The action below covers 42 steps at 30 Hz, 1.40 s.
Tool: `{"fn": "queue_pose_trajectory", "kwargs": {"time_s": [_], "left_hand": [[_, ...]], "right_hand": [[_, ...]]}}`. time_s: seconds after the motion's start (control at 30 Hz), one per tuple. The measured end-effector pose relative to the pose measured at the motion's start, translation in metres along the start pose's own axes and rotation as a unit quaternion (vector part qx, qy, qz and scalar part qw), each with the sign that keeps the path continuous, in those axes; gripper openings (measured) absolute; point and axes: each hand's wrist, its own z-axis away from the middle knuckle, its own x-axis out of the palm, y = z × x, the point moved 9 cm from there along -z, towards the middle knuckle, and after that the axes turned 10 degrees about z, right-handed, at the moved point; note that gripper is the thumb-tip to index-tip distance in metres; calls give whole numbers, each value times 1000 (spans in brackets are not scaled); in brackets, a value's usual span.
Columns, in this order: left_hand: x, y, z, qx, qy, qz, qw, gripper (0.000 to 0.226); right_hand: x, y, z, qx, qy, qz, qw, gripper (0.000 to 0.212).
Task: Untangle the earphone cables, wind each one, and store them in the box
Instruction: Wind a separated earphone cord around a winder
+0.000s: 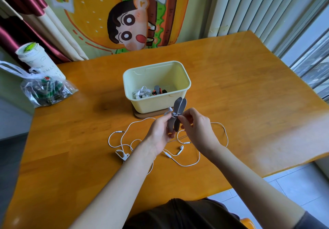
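A grey winder (pixel 178 112) with flat paddle-like arms is held upright above the table, just in front of the pale yellow box (pixel 179 102). My left hand (pixel 160 132) grips its lower arms. My right hand (pixel 196 127) pinches a white cable at the winder's waist. A white earphone cable (pixel 224 131) lies loose on the table under and around both hands, with an earbud (pixel 181 147) and a plug (pixel 119 132) showing. Inside the box lie a wound white cable (pixel 142 92) and a dark bundle (pixel 157 90) with orange.
The box stands on a thin brown base (pixel 142 115). A white clip (pixel 122 154) lies by the cable at the left. A clear plastic bag (pixel 46 91) and a white cup (pixel 35 58) sit at the table's left edge. The table edge runs along the right.
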Motion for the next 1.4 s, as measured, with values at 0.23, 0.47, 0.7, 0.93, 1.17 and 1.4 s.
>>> {"fn": "queue_pose_trajectory", "kwargs": {"time_s": [0.23, 0.47, 0.7, 0.93, 1.17, 1.4], "left_hand": [[-1, 6, 3, -5, -16, 19, 1000, 30], [-9, 11, 2, 10, 11, -21, 1000, 22], [-4, 41, 13, 205, 42, -162, 964, 8], [4, 45, 16, 255, -30, -278, 925, 32], [-6, 43, 4, 258, -7, -357, 898, 38], [-12, 37, -1, 239, -6, -365, 900, 40]], "right_hand": [[2, -2, 1, 30, -26, -90, 995, 19], [3, -4, 2, -4, -35, -74, 997, 6], [10, 3, 4, 35, -37, -87, 995, 5], [9, 9, 2, 50, -44, -78, 995, 10], [6, 8, 3, 7, -70, 22, 997, 16], [-19, -12, 3, -96, 6, 119, 988, 9]]}}
